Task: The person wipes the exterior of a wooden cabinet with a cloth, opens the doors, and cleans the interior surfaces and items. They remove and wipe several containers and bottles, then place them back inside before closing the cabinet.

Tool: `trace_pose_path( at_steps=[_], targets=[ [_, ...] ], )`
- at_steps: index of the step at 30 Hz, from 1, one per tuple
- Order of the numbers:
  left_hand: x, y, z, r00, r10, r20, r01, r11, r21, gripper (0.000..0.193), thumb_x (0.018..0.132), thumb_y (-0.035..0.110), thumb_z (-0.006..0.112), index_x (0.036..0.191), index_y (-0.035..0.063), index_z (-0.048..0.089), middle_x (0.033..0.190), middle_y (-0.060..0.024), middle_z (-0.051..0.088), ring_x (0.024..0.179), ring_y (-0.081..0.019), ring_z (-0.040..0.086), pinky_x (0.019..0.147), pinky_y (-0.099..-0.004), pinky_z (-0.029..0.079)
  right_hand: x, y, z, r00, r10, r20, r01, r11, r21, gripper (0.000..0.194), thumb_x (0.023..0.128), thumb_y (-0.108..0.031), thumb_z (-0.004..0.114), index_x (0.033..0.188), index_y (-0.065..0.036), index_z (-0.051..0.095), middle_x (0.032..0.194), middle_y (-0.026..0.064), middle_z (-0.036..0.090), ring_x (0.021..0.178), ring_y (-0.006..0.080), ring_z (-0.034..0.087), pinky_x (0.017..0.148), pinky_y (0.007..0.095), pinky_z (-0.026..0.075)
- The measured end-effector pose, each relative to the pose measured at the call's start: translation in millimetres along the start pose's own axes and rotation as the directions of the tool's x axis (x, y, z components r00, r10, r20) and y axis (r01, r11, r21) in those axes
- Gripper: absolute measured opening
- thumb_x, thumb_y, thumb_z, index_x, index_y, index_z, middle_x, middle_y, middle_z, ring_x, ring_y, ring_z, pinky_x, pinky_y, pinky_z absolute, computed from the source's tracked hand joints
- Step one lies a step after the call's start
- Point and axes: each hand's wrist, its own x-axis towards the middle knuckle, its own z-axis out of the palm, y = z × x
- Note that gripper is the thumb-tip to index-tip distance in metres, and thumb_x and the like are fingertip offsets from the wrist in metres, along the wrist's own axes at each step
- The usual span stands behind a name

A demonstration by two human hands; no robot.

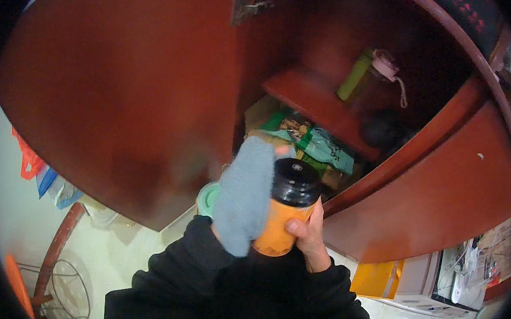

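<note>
My right hand (312,231) grips a jar (279,226) with orange contents or an orange body from its right side, thumb across the front. Its glossy black lid (296,183) is on, and the jar leans slightly. A blue-grey cloth (246,194) drapes over my left hand (282,150), leaving little more than a fingertip in sight. The cloth is against or very near the left side of the jar and lid. Behind the cloth, a container with a pale green lid (208,199) is partly hidden.
Ahead stands a red-brown wooden cabinet, its door (130,91) swung out on the left. A shelf (318,106) holds a green bottle (355,75) and a clear pink-lidded bottle (384,66). Green packets (328,147) lie below. A yellow-orange box (374,279) is at lower right.
</note>
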Motion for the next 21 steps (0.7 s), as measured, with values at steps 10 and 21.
trace_pose_path(
  at_steps=[10, 21],
  targets=[
    [26.4, -35.8, 39.2, 0.942, 0.025, 0.334, -0.217, 0.805, 0.552, 0.012, 0.083, 0.014, 0.065, 0.089, 0.0052, 0.06, 0.079, -0.0137, 0.055, 0.075, -0.0319, 0.06, 0.064, -0.0422, 0.05, 4.3, -15.0, -43.6, 0.918, -0.283, -0.277, 0.261, 0.958, -0.116, 0.107, 0.066, -0.032, 0.087, 0.15, -0.001, 0.028, 0.132, 0.0135, 0.054, 0.119, 0.0238, 0.058, 0.103, 0.0397, 0.047],
    [249.2, -73.7, 73.8, 0.992, -0.121, 0.043, 0.041, 0.614, 0.788, 0.047, 0.09, 0.022, 0.062, 0.134, 0.0088, 0.053, 0.139, -0.0188, 0.049, 0.127, -0.0383, 0.049, 0.1, -0.0629, 0.042, -5.7, -22.1, -60.8, 0.916, -0.364, -0.169, 0.316, 0.914, -0.255, 0.106, 0.063, -0.02, 0.09, 0.148, -0.003, 0.029, 0.136, 0.0177, 0.053, 0.124, 0.0275, 0.056, 0.108, 0.0421, 0.043]
  ],
)
